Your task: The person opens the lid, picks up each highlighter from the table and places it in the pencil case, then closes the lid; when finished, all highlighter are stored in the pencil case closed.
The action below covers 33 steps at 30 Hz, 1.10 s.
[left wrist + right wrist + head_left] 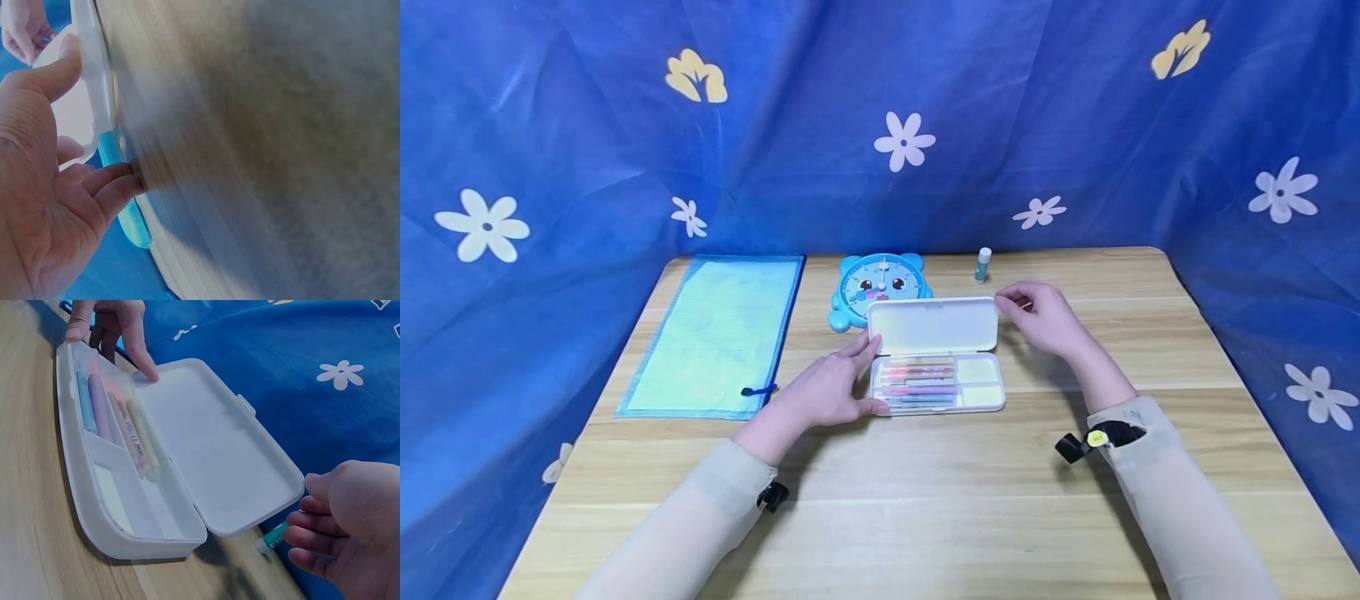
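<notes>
A white pencil case [936, 408] lies with its lid [932, 327] raised at the back. Several pastel pens [919, 383] fill the left part of its tray; in the right wrist view, slim pens [100, 406] lie on both sides of a divider. My left hand [831, 387] holds the case's left end, thumb at the tray's front corner and index finger on the lid. At the lid's right edge is my right hand [1041, 317], thumb and index finger pinching its corner. The right wrist view shows the right hand's [356, 531] other fingers curled.
Behind the case stands a blue cartoon clock [883, 279], partly hidden by the lid. A glue stick [982, 265] stands near the table's back edge. To the left lies a light-blue mesh zip pouch [715, 333]. Blue flowered cloth [820, 125] hangs behind the wooden table [925, 517].
</notes>
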Each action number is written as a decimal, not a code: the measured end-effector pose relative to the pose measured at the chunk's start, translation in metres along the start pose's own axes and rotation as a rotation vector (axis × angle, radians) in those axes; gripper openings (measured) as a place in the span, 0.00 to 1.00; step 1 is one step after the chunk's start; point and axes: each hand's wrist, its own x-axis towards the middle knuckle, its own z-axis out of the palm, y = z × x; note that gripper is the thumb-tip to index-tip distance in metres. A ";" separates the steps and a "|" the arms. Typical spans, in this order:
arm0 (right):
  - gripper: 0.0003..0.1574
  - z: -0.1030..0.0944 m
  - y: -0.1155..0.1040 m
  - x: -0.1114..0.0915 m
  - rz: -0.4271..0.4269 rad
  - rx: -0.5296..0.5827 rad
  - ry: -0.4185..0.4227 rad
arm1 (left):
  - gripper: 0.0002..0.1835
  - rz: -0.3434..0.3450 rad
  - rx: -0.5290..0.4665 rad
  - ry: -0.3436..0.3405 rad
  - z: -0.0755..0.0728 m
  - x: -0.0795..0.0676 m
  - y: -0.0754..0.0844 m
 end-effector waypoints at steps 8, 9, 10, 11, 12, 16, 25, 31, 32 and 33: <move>0.28 0.003 0.002 0.005 0.072 0.075 -0.021 | 0.65 -0.001 0.002 0.011 0.003 0.001 -0.002; 0.30 0.003 0.002 0.005 0.093 0.083 -0.026 | 0.65 0.001 0.003 0.014 0.003 0.001 -0.003; 0.32 0.004 0.003 0.005 0.114 0.089 -0.035 | 0.65 0.003 0.004 0.017 0.004 0.002 -0.003; 0.34 0.004 0.004 0.006 0.139 0.107 -0.049 | 0.65 0.004 0.007 0.020 0.004 0.002 -0.003; 0.35 0.005 0.004 0.006 0.170 0.131 -0.068 | 0.65 0.004 0.005 0.021 0.004 0.002 -0.003; 0.40 0.008 0.005 0.008 0.292 0.244 -0.158 | 0.65 0.000 -0.001 0.019 0.003 0.001 -0.003; 0.44 0.011 0.006 0.011 0.409 0.379 -0.259 | 0.65 0.005 -0.002 0.021 0.004 0.001 -0.004; 0.43 0.010 0.005 0.011 0.431 0.426 -0.285 | 0.65 0.007 -0.011 0.022 0.005 0.001 -0.004; 0.43 0.009 0.005 0.011 0.434 0.433 -0.284 | 0.65 0.006 -0.015 0.025 0.005 0.001 -0.004; 0.43 0.009 0.006 0.011 0.432 0.437 -0.287 | 0.65 0.007 -0.017 0.029 0.005 0.001 -0.005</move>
